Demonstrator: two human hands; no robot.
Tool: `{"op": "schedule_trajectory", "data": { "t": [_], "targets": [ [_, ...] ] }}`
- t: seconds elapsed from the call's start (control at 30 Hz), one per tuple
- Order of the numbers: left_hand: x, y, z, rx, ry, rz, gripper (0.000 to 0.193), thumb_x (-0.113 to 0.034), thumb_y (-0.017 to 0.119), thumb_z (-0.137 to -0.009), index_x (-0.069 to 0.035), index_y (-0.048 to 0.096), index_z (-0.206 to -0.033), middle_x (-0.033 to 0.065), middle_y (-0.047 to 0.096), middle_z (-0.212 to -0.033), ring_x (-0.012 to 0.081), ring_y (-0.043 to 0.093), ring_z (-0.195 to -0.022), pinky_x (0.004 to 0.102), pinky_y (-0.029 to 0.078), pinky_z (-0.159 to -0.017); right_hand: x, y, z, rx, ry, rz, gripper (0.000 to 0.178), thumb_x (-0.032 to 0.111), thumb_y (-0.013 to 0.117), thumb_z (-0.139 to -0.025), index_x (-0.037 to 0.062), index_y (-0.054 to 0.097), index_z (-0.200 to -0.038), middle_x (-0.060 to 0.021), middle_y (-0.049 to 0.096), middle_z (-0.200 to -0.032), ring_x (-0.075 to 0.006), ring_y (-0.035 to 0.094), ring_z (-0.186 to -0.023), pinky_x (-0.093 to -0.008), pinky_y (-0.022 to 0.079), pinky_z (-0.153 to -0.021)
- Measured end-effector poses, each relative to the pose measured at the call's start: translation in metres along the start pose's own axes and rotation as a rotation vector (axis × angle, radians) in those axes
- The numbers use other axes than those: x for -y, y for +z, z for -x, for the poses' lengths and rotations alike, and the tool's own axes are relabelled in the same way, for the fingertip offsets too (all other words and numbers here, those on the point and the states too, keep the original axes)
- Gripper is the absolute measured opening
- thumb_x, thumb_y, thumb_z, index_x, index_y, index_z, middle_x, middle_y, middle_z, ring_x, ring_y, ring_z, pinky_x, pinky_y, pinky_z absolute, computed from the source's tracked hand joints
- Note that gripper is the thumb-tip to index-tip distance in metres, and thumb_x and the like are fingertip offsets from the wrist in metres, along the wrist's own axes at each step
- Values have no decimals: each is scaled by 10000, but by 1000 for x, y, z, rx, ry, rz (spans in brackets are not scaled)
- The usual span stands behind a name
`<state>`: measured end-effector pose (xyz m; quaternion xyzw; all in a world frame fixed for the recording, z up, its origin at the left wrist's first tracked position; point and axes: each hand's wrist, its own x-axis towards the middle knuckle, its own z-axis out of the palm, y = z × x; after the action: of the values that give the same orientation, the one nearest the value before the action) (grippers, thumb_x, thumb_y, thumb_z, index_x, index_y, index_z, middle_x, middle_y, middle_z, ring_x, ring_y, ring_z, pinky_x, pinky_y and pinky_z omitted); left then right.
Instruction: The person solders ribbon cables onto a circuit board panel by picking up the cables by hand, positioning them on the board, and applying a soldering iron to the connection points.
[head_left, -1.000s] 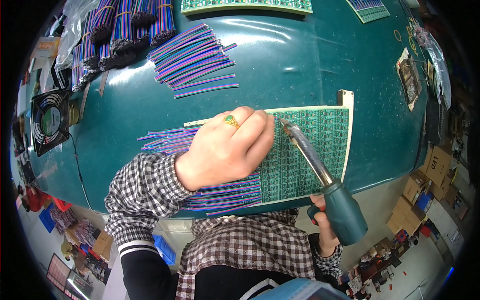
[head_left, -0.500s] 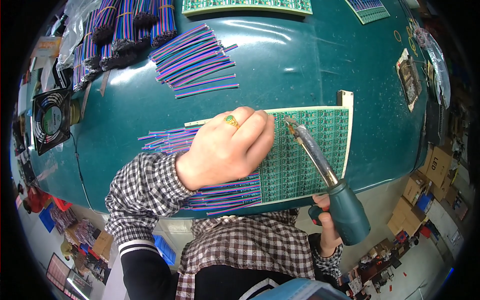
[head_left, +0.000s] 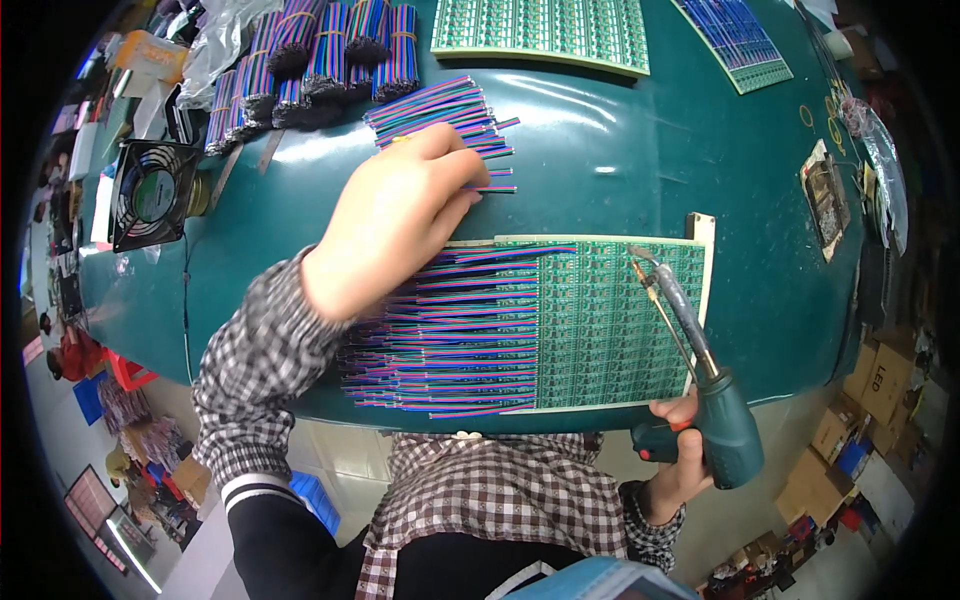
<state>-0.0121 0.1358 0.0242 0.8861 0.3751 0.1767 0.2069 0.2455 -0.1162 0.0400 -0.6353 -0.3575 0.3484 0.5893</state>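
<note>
My left hand (head_left: 405, 205) reaches over the loose pile of multicoloured ribbon wires (head_left: 470, 100). Its thumb and fingers are pinched at the nearest wire (head_left: 502, 189), whose right end sticks out beyond them. My right hand (head_left: 682, 462) grips a dark green soldering gun (head_left: 730, 430) with a red trigger. The gun's tip is over the right part of the green circuit board panel (head_left: 600, 330), and I cannot tell whether it touches. Rows of ribbon wires (head_left: 460, 340) lie along the panel's left side. One top wire (head_left: 555, 250) extends farther right than the others.
Banded wire bundles (head_left: 330, 55) and a small black fan (head_left: 155, 195) stand at the left. Another green panel (head_left: 545, 35) lies at the back, with a wired board (head_left: 735, 45) to its right. A shallow tray (head_left: 825, 200) sits near the right edge.
My left hand has moved from the panel's top edge up and away to the loose wires. The soldering gun has shifted slightly right in view. The whole view has also shifted.
</note>
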Motion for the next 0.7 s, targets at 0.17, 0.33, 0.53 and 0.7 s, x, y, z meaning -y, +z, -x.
{"op": "schedule_trajectory", "data": {
  "t": [0.17, 0.33, 0.53, 0.7],
  "targets": [
    [17, 14, -1, 54, -81, 58, 126, -133, 712, -853, -50, 625, -889, 130, 618, -918, 357, 629, -903, 451, 520, -780, 0, -2, 7, -9, -15, 12, 431, 307, 753, -921, -90, 636, -1038, -189, 674, -912, -300, 683, -824, -451, 609, -776],
    [19, 18, -12, 76, -24, 45, 130, -138, 706, -865, -46, 622, -902, 130, 621, -925, 356, 631, -919, 446, 522, -791, -2, -8, 7, -40, -8, 19, 429, 312, 746, -921, -90, 643, -1028, -207, 686, -921, -302, 685, -816, -444, 607, -761],
    [21, 12, -8, 108, -22, -17, 126, -105, 708, -867, -36, 611, -907, 133, 614, -923, 340, 646, -881, 419, 524, -750, -7, -13, 10, 83, -49, 14, 550, 288, 648, -974, -166, 545, -1267, -165, 624, -966, -278, 655, -844, -435, 618, -776],
    [21, 23, 0, 47, -10, -64, 161, -154, 684, -894, -35, 599, -961, 152, 624, -966, 365, 644, -908, 442, 534, -784, -17, -19, 18, -39, 12, 27, 547, 307, 610, -1010, -143, 538, -1312, -126, 623, -951, -243, 654, -878, -397, 621, -753]
  ]
}}
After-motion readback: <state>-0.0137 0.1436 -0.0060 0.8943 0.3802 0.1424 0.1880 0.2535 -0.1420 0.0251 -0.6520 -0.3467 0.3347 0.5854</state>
